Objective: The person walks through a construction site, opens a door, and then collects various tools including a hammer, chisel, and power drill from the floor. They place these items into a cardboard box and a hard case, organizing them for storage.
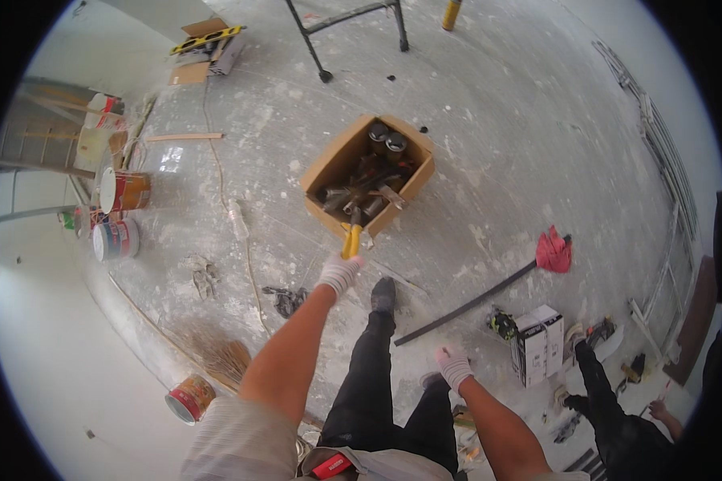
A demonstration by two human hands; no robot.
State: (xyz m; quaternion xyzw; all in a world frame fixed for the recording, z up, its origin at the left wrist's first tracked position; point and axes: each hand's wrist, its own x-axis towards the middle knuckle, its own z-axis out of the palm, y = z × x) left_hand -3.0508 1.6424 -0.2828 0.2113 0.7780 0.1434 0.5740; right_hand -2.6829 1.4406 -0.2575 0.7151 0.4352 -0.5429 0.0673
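A tool with two yellow handles (351,240) is in my left hand (340,272), which wears a white striped glove with pinkish fingertips. The fingers are closed around the handles, and the tool's far end reaches over the near edge of an open cardboard box (319,215). Inside the box lie dark metal tools (365,188) in a jumble, with two dark cylinders with pale round tops (387,136) at its far end. My right hand (455,367), gloved alike, hangs low by my leg with its fingers curled and nothing visible in them.
A dark bar (465,303) lies on the floor beside a pink cloth bundle (553,250). Paint buckets (126,191) and a straw broom (217,353) stand left. At lower right are a white box (540,345) and another person's dark-clothed leg (606,393). Ladder legs (309,44) rise at the far side.
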